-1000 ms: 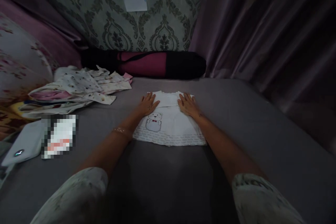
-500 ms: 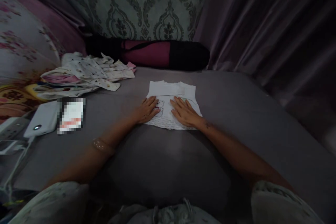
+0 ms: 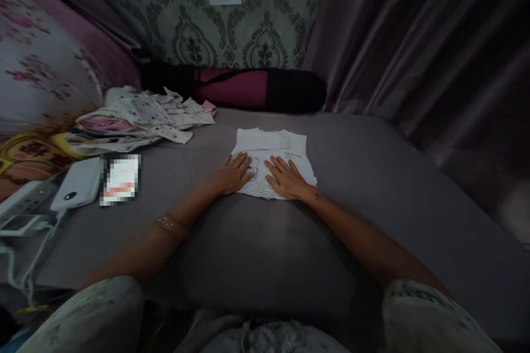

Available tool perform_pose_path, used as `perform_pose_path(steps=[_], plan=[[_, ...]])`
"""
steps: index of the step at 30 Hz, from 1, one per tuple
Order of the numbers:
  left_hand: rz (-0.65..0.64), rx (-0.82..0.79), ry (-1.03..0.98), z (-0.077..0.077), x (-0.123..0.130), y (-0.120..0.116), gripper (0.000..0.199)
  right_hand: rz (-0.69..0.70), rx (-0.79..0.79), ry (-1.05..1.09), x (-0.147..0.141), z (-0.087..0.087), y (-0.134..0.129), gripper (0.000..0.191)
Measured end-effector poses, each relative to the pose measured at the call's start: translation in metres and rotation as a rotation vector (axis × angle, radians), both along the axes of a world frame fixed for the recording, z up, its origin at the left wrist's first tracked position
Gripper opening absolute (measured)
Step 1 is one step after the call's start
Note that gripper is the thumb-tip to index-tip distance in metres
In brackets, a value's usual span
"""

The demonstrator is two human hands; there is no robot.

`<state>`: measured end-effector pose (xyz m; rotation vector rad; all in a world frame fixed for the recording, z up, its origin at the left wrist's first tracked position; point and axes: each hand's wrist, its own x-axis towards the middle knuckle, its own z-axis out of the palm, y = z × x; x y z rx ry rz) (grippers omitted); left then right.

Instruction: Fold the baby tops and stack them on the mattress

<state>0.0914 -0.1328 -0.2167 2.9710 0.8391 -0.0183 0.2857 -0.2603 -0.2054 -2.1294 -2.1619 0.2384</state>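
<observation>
A small white garment (image 3: pixel 265 142) lies flat on the grey sheet in front of me. Its top part is folded into a band, and its lower part carries a cartoon drawing and lines of print. On its left side rests my left hand (image 3: pixel 235 173), palm down, fingers stretched out. My right hand (image 3: pixel 287 177) presses flat on the right side, fingers spread. Both palms cover parts of the print. Neither hand grasps the cloth.
To the left lies a heap of light patterned clothes (image 3: pixel 141 116). Nearer are a white power bank (image 3: pixel 78 182) with a cable, a blurred-out item (image 3: pixel 121 179) and a power strip (image 3: pixel 28 201). A black and maroon long bag (image 3: pixel 236 88) lines the wall; curtains (image 3: pixel 372 38) hang at right.
My right hand has shifted slightly left over the garment, fingers still spread. My left hand stays nearly in place. The camera view has tilted up a little.
</observation>
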Motion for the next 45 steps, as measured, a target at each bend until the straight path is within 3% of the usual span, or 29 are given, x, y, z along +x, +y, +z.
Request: perform_pose_path(steps=[5, 10, 16, 22, 28, 33, 38, 45], plan=[[-0.104, 0.022, -0.012, 0.009, -0.004, -0.027, 0.066, 0.014, 0.04, 0.021, -0.009, 0.004, -0.012, 0.064], [-0.125, 0.001, -0.048, 0.005, -0.01, -0.044, 0.065, 0.035, 0.047, 0.025, -0.029, 0.002, -0.03, 0.064], [-0.09, -0.025, -0.024, -0.005, -0.01, -0.049, 0.069, 0.017, 0.036, 0.025, -0.034, -0.005, -0.032, 0.063], [-0.075, -0.077, 0.013, 0.002, -0.01, -0.05, 0.072, 0.008, 0.032, 0.046, -0.034, -0.004, -0.032, 0.063], [-0.09, -0.073, -0.043, 0.009, -0.012, -0.035, 0.071, 0.044, -0.019, 0.107, -0.023, 0.006, -0.034, 0.064], [-0.001, 0.0, -0.062, 0.005, -0.027, -0.008, 0.071, -0.064, 0.034, 0.007, 0.011, 0.009, -0.041, 0.063], [-0.028, -0.055, -0.041, -0.005, -0.041, 0.009, 0.075, -0.122, 0.047, -0.082, 0.035, 0.001, -0.047, 0.063], [-0.033, -0.088, -0.067, -0.018, -0.042, 0.013, 0.077, -0.137, 0.034, -0.04, 0.036, -0.012, -0.046, 0.063]])
